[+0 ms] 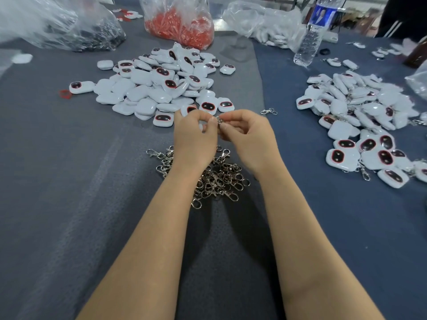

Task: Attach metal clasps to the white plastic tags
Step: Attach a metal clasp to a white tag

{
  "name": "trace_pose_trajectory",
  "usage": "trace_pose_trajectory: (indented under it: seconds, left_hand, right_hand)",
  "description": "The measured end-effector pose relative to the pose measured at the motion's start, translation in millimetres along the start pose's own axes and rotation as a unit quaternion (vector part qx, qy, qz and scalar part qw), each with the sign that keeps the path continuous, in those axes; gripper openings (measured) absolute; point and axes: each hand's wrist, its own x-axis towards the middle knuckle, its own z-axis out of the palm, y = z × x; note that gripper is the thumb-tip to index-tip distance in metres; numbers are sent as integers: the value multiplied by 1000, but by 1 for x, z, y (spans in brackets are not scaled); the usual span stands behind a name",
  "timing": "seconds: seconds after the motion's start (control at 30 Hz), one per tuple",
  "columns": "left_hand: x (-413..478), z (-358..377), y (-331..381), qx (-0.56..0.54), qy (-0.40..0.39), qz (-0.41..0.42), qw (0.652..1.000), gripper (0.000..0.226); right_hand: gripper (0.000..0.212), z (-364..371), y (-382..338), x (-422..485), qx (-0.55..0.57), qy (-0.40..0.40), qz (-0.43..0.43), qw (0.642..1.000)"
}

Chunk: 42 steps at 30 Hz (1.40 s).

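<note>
While the person's hands are meeting just above the heap of metal clasps [219,179], the left hand [194,135] and the right hand [248,135] are both pinching one clasp [219,121] between curled fingertips. Something white is showing inside the left fingers, too hidden to name. Bare white tags [161,82] are lying heaped just beyond the hands, and clasped tags [360,125] are lying well to the right.

Tags [143,77]: white glossy plastic, dark shiny faces. Clasps [219,179]: bright polished metal. Table cover [69,181]: matt grey woven cloth. Bags [254,19]: clear crinkled plastic film.
</note>
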Motion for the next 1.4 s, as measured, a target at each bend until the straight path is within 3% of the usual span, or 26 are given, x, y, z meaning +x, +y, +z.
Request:
trace_pose_trajectory:
  seconds: [0.1,0.23,0.4,0.53,0.8,1.1,1.4]
  left_hand:
    - [-1,1,0,3,-10,2,1000,8]
    - [-5,3,-1,1,-18,35,999,3]
    - [-6,4,-1,18,-15,68,997,5]
    - [-5,3,-2,23,-13,66,997,5]
    - [-2,3,1,-16,23,35,999,8]
    - [-6,5,0,16,28,59,998,9]
    - [-6,5,0,47,31,75,996,10]
  right_hand:
    - [19,-1,1,0,-18,32,-5,999]
    - [13,0,1,-2,-123,82,-60,987]
    - [17,2,0,-5,-211,75,-129,966]
    - [19,2,-1,-6,-179,65,-136,972]
    - [12,12,-6,-5,34,119,-2,992]
    - [15,14,-6,-7,-68,122,-39,989]
    - [12,13,-8,-11,-91,111,-73,987]
